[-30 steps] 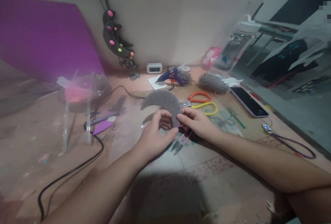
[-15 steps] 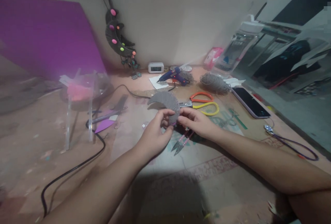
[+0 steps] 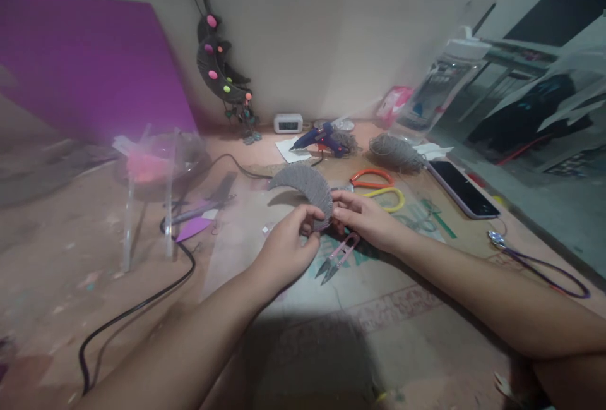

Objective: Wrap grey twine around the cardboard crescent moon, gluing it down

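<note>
A crescent moon shape wrapped in grey yarn (image 3: 305, 182) is held above the table, its lower end between my two hands. My left hand (image 3: 290, 242) pinches that end from the left with thumb and fingers. On the other side, the fingers of my right hand (image 3: 362, 219) close on the crescent's right edge; exactly what the fingertips grip is hidden. Pink thread snips (image 3: 337, 259) lie just below the hands, blades toward me. Scissors with one orange and one yellow handle (image 3: 384, 198) lie behind my right hand.
A blue glue gun (image 3: 319, 138) rests at the back, its black cord running left. Nearby are a grey yarn ball (image 3: 395, 152), a small clock (image 3: 288, 124), a phone (image 3: 464, 189) and a clear bottle (image 3: 440, 88). Glue sticks (image 3: 169, 208) stand left. A decorated moon hanging (image 3: 218, 69) hangs on the wall.
The crescent has risen and turned slightly between my hands, showing more of its grey face. My right hand has shifted a little, uncovering more of the snips. The view has shifted slightly.
</note>
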{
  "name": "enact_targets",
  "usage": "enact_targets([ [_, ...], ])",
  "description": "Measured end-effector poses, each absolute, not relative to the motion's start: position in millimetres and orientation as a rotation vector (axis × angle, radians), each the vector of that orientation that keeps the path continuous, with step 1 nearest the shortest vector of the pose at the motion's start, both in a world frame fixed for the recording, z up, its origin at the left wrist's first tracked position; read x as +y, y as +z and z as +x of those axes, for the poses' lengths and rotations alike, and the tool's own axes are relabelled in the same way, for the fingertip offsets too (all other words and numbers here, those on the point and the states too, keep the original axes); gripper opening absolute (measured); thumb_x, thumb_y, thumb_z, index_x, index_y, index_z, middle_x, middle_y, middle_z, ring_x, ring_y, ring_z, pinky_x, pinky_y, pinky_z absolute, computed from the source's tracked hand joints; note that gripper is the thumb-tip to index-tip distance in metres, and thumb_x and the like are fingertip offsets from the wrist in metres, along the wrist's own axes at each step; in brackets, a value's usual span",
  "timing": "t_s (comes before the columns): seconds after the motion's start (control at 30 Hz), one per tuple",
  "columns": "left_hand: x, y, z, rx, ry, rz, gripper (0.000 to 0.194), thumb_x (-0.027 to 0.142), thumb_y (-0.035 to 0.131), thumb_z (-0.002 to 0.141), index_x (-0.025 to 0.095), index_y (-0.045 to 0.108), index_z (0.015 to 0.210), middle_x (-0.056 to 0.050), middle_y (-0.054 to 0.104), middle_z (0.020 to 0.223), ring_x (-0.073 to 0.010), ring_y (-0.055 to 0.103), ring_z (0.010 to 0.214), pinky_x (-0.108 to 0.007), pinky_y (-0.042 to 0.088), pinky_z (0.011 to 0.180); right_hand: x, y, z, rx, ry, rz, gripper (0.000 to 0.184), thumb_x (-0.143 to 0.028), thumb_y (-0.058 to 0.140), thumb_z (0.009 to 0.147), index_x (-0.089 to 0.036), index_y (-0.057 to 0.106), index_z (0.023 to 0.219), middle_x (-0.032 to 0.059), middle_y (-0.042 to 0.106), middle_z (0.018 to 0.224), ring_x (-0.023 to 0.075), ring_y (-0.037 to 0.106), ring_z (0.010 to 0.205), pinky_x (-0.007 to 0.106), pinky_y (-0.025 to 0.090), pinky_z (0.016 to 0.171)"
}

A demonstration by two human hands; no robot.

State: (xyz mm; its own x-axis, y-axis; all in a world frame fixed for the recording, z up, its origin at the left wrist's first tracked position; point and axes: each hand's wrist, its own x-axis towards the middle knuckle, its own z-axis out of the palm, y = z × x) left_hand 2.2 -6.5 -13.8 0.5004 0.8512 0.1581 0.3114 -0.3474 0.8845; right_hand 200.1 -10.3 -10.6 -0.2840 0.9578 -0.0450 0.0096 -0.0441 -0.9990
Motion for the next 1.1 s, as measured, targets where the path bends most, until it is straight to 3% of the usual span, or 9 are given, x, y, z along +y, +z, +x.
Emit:
enact_targets([
  [0.27, -7.6, -12.6, 1.5, 0.956, 0.792, 1.948, 0.022, 0.011, 0.054, 0.08, 0.021, 0.057, 0.1, 0.0, 0.062, 0.092, -0.0147, 0.056, 0.082, -0.028, 0.043, 0.079, -9.8, -11.5, 197.8, -1.39, 1.461, -1.113, 0.029, -0.038, 0.069, 0.081, -0.019, 0.057, 0.099, -0.0029, 0.057, 0.074, 0.008, 0.05, 0.054, 0.022, 0.041, 0.052],
  [0.8, -8.3, -10.2, 2.4, 0.967, 0.783, 1.934, 0.014, 0.016, 0.054, 0.085, 0.02, 0.058, 0.098, 0.0, 0.063, 0.09, -0.0146, 0.057, 0.08, -0.028, 0.043, 0.075, -11.9, -7.3, 195.2, -1.417, 1.455, -1.141, 0.029, -0.037, 0.068, 0.081, -0.019, 0.054, 0.099, -0.0033, 0.057, 0.076, 0.0074, 0.05, 0.054, 0.022, 0.04, 0.051],
  [1.1, -6.3, -17.2, 1.8, 0.874, 0.9, 1.611, 0.019, 0.026, 0.053, 0.09, 0.021, 0.056, 0.109, -0.002, 0.062, 0.099, -0.0149, 0.06, 0.085, -0.03, 0.047, 0.08, -12.4, -6.0, 194.3, -1.362, 1.471, -1.145, 0.029, -0.038, 0.068, 0.081, -0.019, 0.054, 0.097, -0.0053, 0.056, 0.069, 0.007, 0.051, 0.051, 0.02, 0.037, 0.047],
])
